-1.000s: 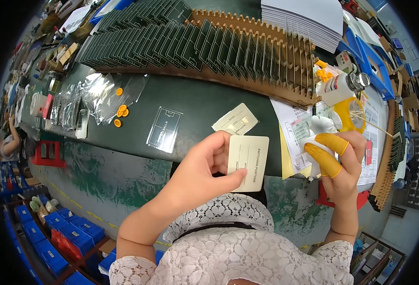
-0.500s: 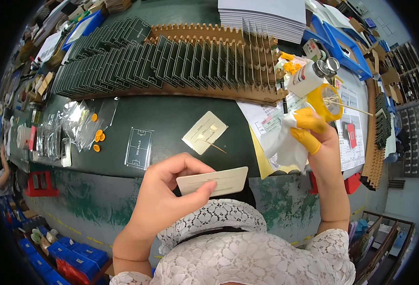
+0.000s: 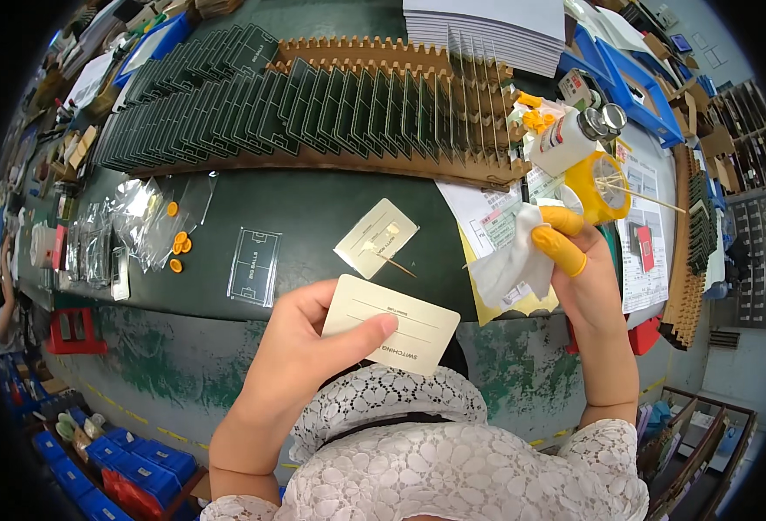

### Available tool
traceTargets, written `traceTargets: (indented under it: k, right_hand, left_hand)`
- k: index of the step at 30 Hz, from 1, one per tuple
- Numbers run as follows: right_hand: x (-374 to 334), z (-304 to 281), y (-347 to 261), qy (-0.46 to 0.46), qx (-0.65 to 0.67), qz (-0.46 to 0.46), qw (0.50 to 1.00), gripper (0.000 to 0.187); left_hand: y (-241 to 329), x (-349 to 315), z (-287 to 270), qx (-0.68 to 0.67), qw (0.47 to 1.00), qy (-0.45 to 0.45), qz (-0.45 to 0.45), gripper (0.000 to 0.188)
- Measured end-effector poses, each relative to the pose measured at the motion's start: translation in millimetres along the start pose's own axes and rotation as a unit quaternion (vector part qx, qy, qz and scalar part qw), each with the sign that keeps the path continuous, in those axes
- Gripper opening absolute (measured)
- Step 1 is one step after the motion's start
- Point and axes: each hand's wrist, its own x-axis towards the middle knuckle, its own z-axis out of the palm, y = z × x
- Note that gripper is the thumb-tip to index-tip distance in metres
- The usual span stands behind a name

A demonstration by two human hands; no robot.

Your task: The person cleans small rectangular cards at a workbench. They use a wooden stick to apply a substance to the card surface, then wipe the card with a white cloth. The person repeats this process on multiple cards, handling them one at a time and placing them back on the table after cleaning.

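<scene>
My left hand [image 3: 313,334] pinches a cream card [image 3: 404,347] by its left end, thumb across its lined, printed face. The card is held over the table's front edge, its face turned up toward me. In my right hand [image 3: 578,260], yellow finger cots cover two fingertips, which grip a white cloth [image 3: 509,269] that hangs down over papers. On the table just beyond the held card lies another cream card [image 3: 376,227], with a thin wooden stick [image 3: 396,264] across its lower corner. Left of it rests a dark green card [image 3: 253,265] in a clear sleeve.
Notched wooden racks [image 3: 313,167] stand along the back, filled with upright dark green cards [image 3: 200,122]. At right are a white bottle [image 3: 565,143], a yellow tape roll [image 3: 587,187] and papers. Clear plastic bags [image 3: 144,217] and orange finger cots [image 3: 180,243] lie at left.
My left hand has tilted the card so its printed face now shows broadly. The white cloth in my right hand has shifted slightly left and lower.
</scene>
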Motion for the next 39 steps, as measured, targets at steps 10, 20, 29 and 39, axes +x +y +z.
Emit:
traceTargets:
  k: [10, 20, 29, 39]
  right_hand:
    - [6.8, -21.3, -6.7, 0.091, -0.64, -0.272, 0.713, 0.012]
    - [9.8, -53.8, 12.7, 0.132, -0.426, -0.002, 0.895, 0.028]
    - [27.7, -53.7, 20.5, 0.104, -0.655, -0.102, 0.741, 0.031]
    - [17.1, -50.4, 3.4, 0.077, -0.447, -0.125, 0.883, 0.019]
  left_hand:
    - [-3.0, 0.5, 6.7, -0.004, 0.999, 0.048, 0.007, 0.02]
    - [-10.5, 8.8, -1.3, -0.015, 1.0, -0.008, 0.007, 0.026]
    - [-9.0, 8.5, 2.3, 0.0, 1.0, 0.026, 0.011, 0.024]
    - [-5.2, 6.0, -6.0, -0.01, 1.0, 0.02, -0.017, 0.023]
